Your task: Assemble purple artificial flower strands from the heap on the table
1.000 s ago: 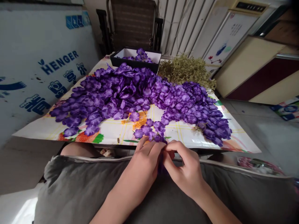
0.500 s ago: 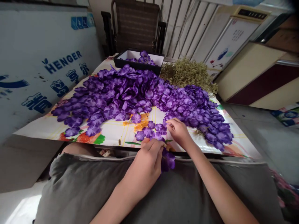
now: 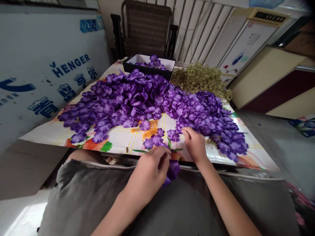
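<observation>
Left hand [image 3: 149,173] | purple artificial flower [image 3: 173,170] | gripped, jutting out right of the hand

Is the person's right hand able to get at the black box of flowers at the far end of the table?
Probably not without leaning forward. The right hand is at the near edge of the table, and the wide heap of purple fabric flowers lies between it and the black box.
</observation>
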Tool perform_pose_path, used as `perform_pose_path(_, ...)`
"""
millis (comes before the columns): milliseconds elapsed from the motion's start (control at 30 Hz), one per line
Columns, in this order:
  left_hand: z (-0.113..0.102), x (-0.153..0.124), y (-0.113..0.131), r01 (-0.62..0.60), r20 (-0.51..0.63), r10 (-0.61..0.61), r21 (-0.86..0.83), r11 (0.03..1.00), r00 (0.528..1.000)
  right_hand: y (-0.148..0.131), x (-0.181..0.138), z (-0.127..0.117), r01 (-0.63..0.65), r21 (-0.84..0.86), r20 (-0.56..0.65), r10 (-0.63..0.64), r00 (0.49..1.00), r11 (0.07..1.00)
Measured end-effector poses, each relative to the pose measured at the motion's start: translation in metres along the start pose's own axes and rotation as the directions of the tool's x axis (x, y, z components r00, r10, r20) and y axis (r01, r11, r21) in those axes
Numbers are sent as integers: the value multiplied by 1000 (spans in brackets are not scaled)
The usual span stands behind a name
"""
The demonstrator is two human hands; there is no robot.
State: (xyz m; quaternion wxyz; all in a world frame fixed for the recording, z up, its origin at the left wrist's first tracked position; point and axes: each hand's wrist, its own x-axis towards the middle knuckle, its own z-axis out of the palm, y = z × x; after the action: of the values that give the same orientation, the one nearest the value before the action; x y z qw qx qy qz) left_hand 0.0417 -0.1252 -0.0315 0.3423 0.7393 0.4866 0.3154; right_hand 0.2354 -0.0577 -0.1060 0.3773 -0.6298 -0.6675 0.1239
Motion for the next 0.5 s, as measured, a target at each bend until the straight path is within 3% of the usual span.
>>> perform_pose_path(100,-30,-1,-8,92,-64,-86,115,989,994,-6,-4,-10,-66,127,2,66,998,990)
perform_pose_path(133,-42,-1,-12,141,-137,-116,185,973,984,-9,-5,-12,-90,179,17,88,996,980)
perform_pose_path(200,-64,2,-24,284,-289,-189,338,897,939,-15,-6,-14,-142,285,56,132,990,948)
perform_pose_path(267,-78,10,-37,412,-329,-282,448,793,901,-21,-8,-14,-194,385,87,174,981,902)
perform_pose_path(367,-79,29,-51,444,-311,-325,493,748,893,-28,-12,-9,-254,523,127,220,967,813)
perform_pose_path(500,-57,57,-60,478,-293,-378,550,685,878,-33,-24,-7,-330,643,193,271,943,692)
